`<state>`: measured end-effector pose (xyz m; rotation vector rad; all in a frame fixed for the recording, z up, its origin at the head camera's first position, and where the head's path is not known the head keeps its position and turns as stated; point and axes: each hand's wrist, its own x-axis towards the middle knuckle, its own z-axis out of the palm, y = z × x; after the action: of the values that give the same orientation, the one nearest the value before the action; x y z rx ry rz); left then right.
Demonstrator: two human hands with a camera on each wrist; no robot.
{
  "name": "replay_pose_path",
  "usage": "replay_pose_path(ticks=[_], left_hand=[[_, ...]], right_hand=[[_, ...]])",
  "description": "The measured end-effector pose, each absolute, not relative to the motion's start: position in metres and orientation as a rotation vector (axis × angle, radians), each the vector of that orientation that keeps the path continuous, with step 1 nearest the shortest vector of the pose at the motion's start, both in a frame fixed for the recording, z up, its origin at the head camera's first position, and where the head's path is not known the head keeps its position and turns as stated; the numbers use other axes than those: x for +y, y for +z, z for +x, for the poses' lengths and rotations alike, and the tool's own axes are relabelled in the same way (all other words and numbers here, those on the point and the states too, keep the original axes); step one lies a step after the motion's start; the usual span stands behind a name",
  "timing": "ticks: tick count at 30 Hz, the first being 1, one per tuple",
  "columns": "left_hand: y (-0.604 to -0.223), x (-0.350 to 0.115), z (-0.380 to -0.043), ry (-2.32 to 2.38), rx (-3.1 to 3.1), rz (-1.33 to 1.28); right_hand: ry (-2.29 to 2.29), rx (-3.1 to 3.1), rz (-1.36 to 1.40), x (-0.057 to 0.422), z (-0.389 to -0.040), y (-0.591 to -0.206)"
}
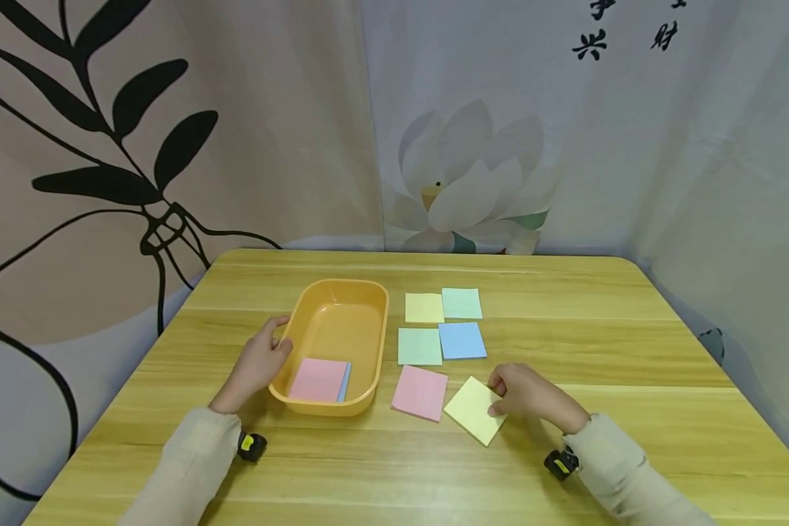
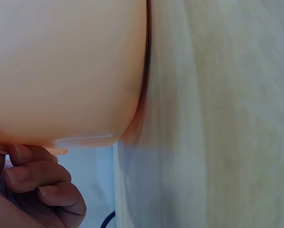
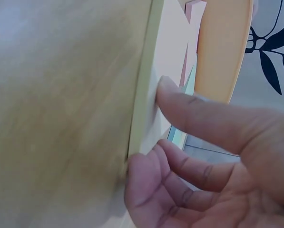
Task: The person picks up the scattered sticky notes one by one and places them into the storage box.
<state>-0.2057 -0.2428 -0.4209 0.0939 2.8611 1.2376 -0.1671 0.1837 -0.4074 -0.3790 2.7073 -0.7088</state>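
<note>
The orange tray (image 1: 332, 329), left of centre, looked like smooth, glossy plastic; the squares (image 1: 463, 340) beside it, matt paper. Wood grain with a soft sheen covered the tabletop (image 1: 592, 336) below; the backdrop (image 1: 296, 109) above was matt cloth.

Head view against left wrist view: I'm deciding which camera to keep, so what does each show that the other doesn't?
Only the head view shows the right grip pinching the yellow pad, the pink pad lying inside the orange tray, and the lotus print behind the wooden table.

Only the left wrist view shows the dark line between tray and table, and three fingernails of the left grip close up.

Both show the left grip at the orange tray, and the wooden table.
</note>
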Motion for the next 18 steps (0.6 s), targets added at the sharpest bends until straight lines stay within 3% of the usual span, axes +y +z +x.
replay_pose_path(ticks=[18], left_hand=[[-0.4186,-0.2419,-0.204,1.271,2.842,0.081]], right_hand=[[-0.771,2.617,-0.386,0.1855,-0.1709,-0.4091]])
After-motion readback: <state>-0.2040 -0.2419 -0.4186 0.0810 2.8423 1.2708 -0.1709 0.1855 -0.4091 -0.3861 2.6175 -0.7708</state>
